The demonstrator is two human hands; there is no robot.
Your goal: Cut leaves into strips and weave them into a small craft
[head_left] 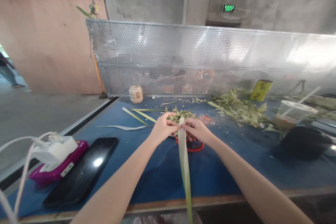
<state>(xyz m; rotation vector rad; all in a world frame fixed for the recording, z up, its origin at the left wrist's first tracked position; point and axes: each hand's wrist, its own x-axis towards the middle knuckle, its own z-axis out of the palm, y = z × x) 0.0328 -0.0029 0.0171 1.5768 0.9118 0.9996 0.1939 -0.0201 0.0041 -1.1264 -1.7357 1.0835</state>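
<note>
A long pale green leaf strip (184, 161) hangs down over the table's front edge, its upper end pinched between my two hands. My left hand (165, 127) grips the strip's left side near the top, with fingers closed. On the other side, my right hand (196, 129) holds the same end between thumb and fingers. Red-handled scissors (196, 149) lie on the blue table (154, 171) just under my right hand, partly hidden by it. Behind the hands sits a small heap of green plant scraps (183, 113). More narrow leaf strips (139, 117) lie to the left.
A black phone (82, 171) and a magenta power strip (60, 164) with white plugs lie at left. A jar (135, 94) stands before the perforated metal screen (162, 52). At right are a husk pile (241, 110), yellow can (261, 90), drink cup (295, 113) and dark object (306, 142).
</note>
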